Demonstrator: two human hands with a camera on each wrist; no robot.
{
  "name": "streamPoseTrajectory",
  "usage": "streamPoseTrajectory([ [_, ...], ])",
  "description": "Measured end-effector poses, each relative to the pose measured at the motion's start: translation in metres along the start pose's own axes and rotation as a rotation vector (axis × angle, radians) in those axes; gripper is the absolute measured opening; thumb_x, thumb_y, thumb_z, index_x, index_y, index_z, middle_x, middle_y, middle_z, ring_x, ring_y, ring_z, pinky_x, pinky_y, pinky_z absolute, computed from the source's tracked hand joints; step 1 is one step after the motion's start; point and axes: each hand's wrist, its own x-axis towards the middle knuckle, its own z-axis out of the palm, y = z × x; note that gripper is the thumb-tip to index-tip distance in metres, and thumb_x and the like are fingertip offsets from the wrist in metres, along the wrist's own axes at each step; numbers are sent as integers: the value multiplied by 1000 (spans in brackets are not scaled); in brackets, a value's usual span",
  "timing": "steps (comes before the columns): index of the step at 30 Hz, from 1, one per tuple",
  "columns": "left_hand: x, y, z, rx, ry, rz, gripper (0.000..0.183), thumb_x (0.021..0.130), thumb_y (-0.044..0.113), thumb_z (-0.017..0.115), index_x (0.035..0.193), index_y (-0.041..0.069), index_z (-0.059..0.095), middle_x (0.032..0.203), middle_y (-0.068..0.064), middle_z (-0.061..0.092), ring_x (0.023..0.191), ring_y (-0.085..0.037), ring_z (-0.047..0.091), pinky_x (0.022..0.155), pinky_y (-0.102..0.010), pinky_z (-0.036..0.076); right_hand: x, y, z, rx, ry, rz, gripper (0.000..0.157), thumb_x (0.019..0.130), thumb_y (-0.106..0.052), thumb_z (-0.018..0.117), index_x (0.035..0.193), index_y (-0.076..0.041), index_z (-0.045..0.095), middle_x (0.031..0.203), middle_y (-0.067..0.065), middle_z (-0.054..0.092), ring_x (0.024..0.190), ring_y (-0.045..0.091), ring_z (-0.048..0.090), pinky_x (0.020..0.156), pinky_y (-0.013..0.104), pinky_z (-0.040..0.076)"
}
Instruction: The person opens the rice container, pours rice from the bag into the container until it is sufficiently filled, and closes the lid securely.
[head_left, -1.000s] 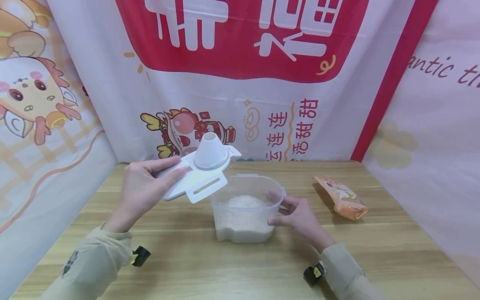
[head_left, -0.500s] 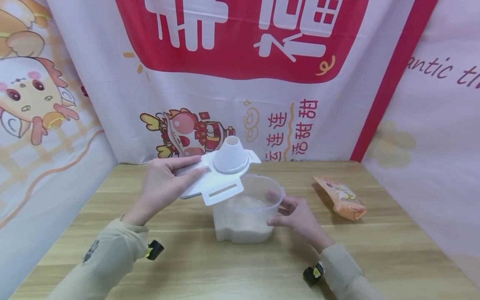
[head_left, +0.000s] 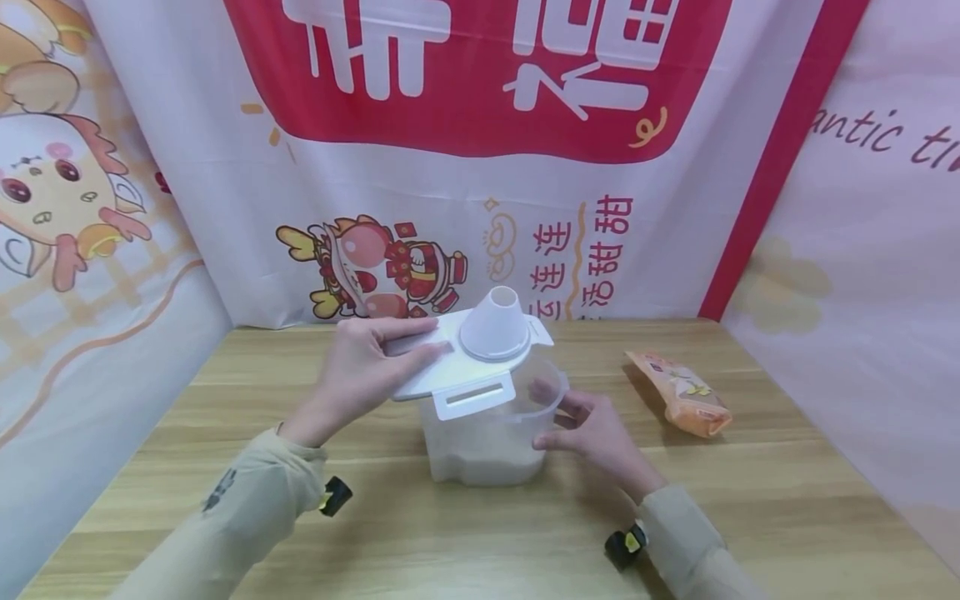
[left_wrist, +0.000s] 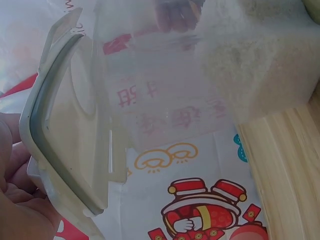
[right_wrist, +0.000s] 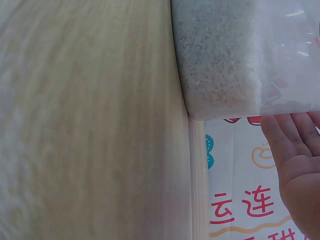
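Observation:
My left hand (head_left: 356, 367) pinches a white lid (head_left: 442, 371) by its left end, thumb on top. A cone-shaped spout (head_left: 497, 327) rises from the lid, and slotted flaps stick out at its sides. The lid hangs tilted over the left part of a clear plastic container (head_left: 444, 429) and hides much of its opening. In the left wrist view a grey seal (left_wrist: 37, 120) runs round the lid's underside. White rice (right_wrist: 220, 65) fills the container's lower part. My right hand (head_left: 596, 433) holds the container's right side, thumb in front and fingers behind.
An orange snack-like packet (head_left: 686, 396) lies on the wooden table (head_left: 750, 500), right of the container. A printed cloth (head_left: 480, 192) hangs behind the table, with more cloth at both sides.
My left hand has carried the lid rightward and slightly down, from left of the container to over its opening. The right hand and container have stayed in place.

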Motion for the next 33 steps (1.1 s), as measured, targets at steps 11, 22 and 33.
streamPoseTrajectory([
  [11,4,4,10,-43,-26,49,30,79,24,85,107,13,78,97,2,74,78,-7,68,60,-22,56,-1,-3,-1,-16,6,22,71,68,-17,91,133,-18,63,133,0,61,125,19,53,102,33,45],
  [22,5,9,14,-61,-44,48,31,80,24,85,108,12,78,98,2,74,84,-7,69,71,-26,58,-1,-2,-1,-27,18,38,69,67,-14,91,130,-18,64,132,0,61,123,21,55,101,34,45],
  [33,5,9,18,-78,-70,50,31,80,25,84,107,13,78,96,4,74,85,-7,69,75,-26,58,-3,-5,1,-38,35,38,68,67,-15,92,130,-18,65,134,1,60,124,21,55,100,35,47],
])
